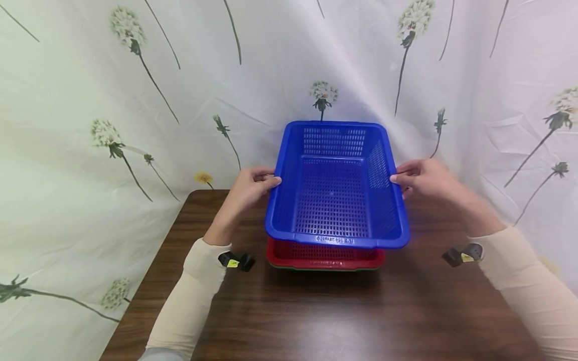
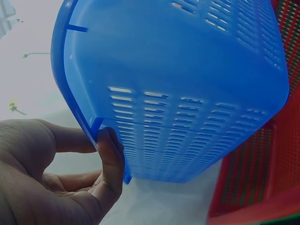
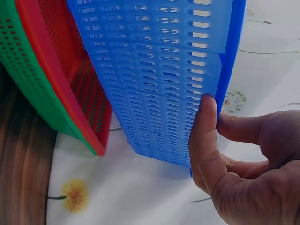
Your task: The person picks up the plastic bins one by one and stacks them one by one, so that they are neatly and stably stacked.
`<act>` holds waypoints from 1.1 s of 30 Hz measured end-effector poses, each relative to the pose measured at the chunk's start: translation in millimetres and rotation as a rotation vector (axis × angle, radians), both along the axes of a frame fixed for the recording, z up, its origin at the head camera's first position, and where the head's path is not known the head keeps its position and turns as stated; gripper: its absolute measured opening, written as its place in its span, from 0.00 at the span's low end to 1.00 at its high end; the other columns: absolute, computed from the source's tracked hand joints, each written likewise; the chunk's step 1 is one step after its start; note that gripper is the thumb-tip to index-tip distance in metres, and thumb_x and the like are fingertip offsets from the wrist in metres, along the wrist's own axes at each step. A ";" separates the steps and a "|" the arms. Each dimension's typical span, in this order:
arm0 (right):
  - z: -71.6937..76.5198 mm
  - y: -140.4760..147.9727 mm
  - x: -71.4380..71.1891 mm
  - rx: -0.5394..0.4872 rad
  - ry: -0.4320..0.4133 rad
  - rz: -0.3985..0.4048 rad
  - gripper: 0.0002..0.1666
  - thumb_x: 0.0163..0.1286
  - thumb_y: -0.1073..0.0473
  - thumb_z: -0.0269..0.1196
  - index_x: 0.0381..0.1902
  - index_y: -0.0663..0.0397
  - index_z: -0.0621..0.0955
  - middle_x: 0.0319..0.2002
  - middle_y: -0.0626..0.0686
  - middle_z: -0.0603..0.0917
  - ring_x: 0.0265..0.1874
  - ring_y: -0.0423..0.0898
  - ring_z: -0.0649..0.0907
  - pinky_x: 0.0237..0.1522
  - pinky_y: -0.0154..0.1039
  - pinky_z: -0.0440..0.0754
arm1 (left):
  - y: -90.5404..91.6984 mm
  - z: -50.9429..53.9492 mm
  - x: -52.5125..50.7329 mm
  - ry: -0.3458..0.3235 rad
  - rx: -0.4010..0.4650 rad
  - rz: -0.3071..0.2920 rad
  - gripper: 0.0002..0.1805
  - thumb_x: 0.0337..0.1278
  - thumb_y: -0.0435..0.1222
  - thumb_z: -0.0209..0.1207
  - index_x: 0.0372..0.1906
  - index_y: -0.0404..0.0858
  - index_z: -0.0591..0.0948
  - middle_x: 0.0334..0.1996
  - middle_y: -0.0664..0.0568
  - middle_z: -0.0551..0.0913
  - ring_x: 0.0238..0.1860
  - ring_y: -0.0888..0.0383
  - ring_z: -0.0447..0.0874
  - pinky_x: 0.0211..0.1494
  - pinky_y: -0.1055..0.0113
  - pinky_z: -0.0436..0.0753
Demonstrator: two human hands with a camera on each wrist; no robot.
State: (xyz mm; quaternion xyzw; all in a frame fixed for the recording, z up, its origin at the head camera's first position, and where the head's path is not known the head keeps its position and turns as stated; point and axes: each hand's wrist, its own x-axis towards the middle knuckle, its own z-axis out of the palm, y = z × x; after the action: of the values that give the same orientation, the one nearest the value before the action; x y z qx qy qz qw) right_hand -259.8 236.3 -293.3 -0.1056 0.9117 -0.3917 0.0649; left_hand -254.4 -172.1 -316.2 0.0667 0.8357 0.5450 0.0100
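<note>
A blue plastic basket (image 1: 331,195) with slotted walls is held up between both hands, above a red basket (image 1: 325,261). My left hand (image 1: 250,193) pinches its left rim, thumb on top and fingers curled beneath, as the left wrist view shows. On the opposite rim, my right hand (image 1: 426,180) pinches the same way, its fingers against the outer wall in the right wrist view. The red basket sits nested in a green basket (image 3: 35,77), of which only a thin edge shows in the head view. Both blue and red baskets look apart in the wrist views.
A dark wooden table (image 1: 316,311) lies beneath the baskets. Behind it hangs a white cloth (image 1: 180,90) printed with dandelions, close to the table's back edge. Small black wrist cameras (image 1: 237,260) are strapped at both sleeves.
</note>
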 end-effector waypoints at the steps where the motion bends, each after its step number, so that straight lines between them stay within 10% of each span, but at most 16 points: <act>1: -2.2 -1.8 -0.1 -0.015 -0.009 -0.001 0.27 0.81 0.58 0.63 0.64 0.78 0.78 0.47 0.67 0.91 0.29 0.44 0.91 0.35 0.36 0.89 | -1.6 -2.3 0.2 -0.004 -0.007 0.002 0.24 0.75 0.41 0.63 0.68 0.32 0.81 0.51 0.39 0.89 0.40 0.57 0.86 0.45 0.69 0.84; 20: -52.6 -23.9 -11.1 -0.154 -0.087 0.066 0.20 0.79 0.66 0.62 0.57 0.83 0.78 0.38 0.61 0.90 0.27 0.42 0.88 0.34 0.42 0.91 | -19.8 -51.1 -4.8 -0.053 -0.176 0.003 0.26 0.74 0.40 0.64 0.68 0.28 0.79 0.55 0.33 0.88 0.47 0.49 0.91 0.53 0.58 0.89; 33: -88.8 -28.6 -16.6 0.067 -0.068 0.006 0.26 0.78 0.57 0.66 0.59 0.78 0.80 0.44 0.70 0.90 0.28 0.50 0.92 0.36 0.48 0.93 | -10.0 -84.8 -9.0 -0.061 -0.331 0.083 0.27 0.70 0.41 0.68 0.65 0.28 0.82 0.55 0.35 0.89 0.56 0.42 0.89 0.63 0.48 0.85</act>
State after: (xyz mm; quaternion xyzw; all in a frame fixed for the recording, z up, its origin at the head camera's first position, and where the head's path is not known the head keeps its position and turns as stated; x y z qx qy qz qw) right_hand -276.4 207.7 -382.1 -0.0929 0.9212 -0.3642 0.1003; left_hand -263.4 -182.0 -401.0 0.0130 0.9153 0.4019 0.0238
